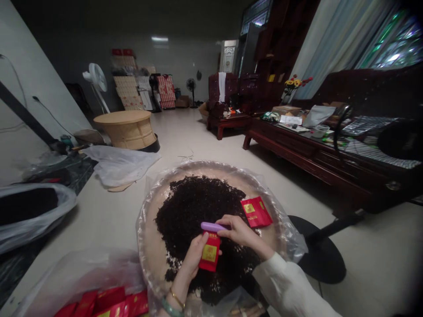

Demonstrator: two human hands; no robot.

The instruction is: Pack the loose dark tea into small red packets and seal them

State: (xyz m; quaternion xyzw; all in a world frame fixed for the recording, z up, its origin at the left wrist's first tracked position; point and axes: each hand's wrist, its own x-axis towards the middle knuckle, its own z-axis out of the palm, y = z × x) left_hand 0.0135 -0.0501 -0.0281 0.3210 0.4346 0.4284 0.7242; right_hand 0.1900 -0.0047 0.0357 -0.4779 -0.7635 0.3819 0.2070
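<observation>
My left hand (195,257) grips a small red packet (209,252) with a yellow label, holding it upright over a heap of loose dark leaves (198,200) that look like tea. Across the packet's top edge lies a smooth, oblong lilac tool (213,227), pinched between the fingers of my right hand (239,232). The heap rests in a wide round tray (150,251) lined with clear plastic. Flat red packets (256,211) lie on the tray's right side. What is inside the held packet is hidden.
At lower left, a clear plastic bag (99,264) holds several red packets (109,301). Another bag of dark material (29,207) stands further left. A fan base (317,251) is close on the right, below a long wooden table (307,154). A woven drum-shaped stand (127,130) stands ahead.
</observation>
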